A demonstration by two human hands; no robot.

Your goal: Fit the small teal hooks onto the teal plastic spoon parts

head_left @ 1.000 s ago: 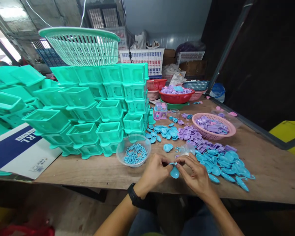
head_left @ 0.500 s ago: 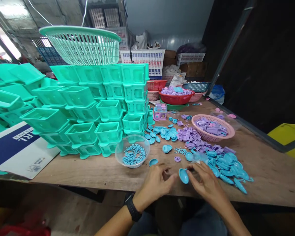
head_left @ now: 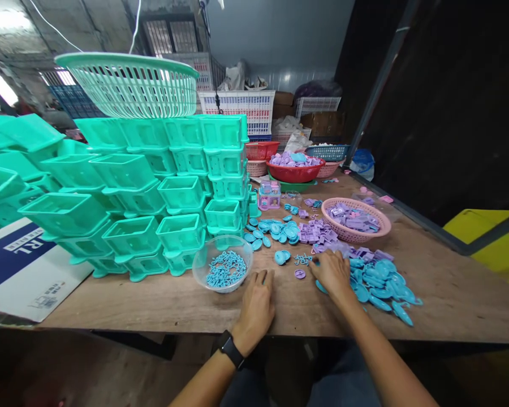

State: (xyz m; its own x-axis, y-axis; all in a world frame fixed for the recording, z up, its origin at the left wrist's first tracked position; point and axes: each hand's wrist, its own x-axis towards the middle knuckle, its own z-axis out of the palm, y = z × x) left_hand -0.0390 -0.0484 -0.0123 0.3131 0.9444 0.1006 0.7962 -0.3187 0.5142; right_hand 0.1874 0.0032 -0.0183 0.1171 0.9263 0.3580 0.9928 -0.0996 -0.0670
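We see the right hand lying palm down on the desk, at the near edge of a heap of blue spoon-shaped parts. Its fingers are loosely curled over the small pieces there, and one blue part peeks out from under the palm; whether the hand actually grips anything we cannot tell. Just left of its fingertips lie a small purple disc and a little cluster of tiny blue hooks, with a pair of blue round caps a bit farther left.

The left hand rests flat on the desk with fingers straight and close together, holding nothing; a dark watch sits on its wrist. Its fingertips lie just beside a clear bowl filled with small blue hooks.

Behind the hands we find a scatter of purple parts and more blue caps, then a pink basket of purple pieces to the right. A small lilac and pink toy box stands farther back, near a red basket heaped with purple parts. To the left rise stacks of teal plastic bins, topped by a teal round basket. A blue and white carton lies at the desk's left end.
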